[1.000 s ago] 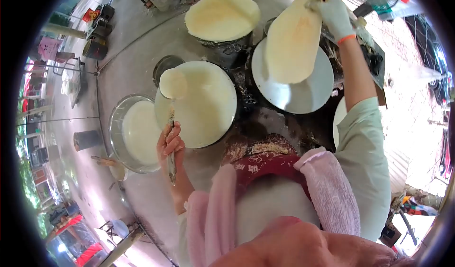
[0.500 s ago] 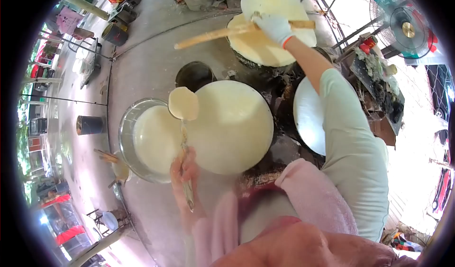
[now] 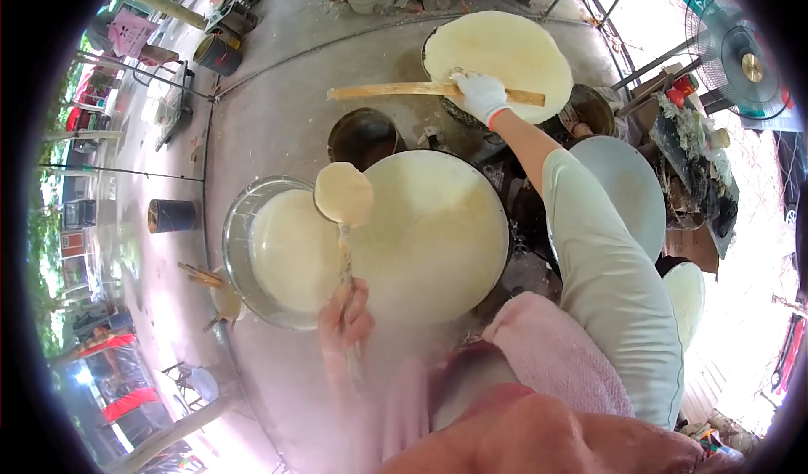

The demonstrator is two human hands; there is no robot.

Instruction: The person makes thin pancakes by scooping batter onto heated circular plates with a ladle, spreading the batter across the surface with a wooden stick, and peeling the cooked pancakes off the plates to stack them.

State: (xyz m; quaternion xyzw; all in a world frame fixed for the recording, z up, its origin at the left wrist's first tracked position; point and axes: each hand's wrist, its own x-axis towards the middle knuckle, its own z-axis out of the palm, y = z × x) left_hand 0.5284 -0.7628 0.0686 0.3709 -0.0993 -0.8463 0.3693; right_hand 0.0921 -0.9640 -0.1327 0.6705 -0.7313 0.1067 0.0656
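Observation:
My left hand (image 3: pixel 345 318) is closed around the handle of a ladle (image 3: pixel 343 194), whose bowl is full of pale batter. The ladle hangs above the gap between a metal basin (image 3: pixel 238 243) of pale liquid batter and a large round pan (image 3: pixel 425 230) covered with a pale layer. On the far side, my right hand (image 3: pixel 482 98), in a white glove, grips a long flat wooden stick (image 3: pixel 396 90). That stick lies across the near edge of a round pale sheet (image 3: pixel 505 45) on another pan. Steam blurs my left wrist.
A dark bucket (image 3: pixel 366 140) stands behind the large pan. To the right are a grey round pan (image 3: pixel 627 192), a cluttered stand (image 3: pixel 694 158) and a fan (image 3: pixel 745 66). A black bin (image 3: pixel 172 216) sits on the floor at left.
The pale sheet, which reached up beyond the far pan, now lies flat and round there. The stick has become more level. My left hand still holds the full ladle; the view has shifted slightly.

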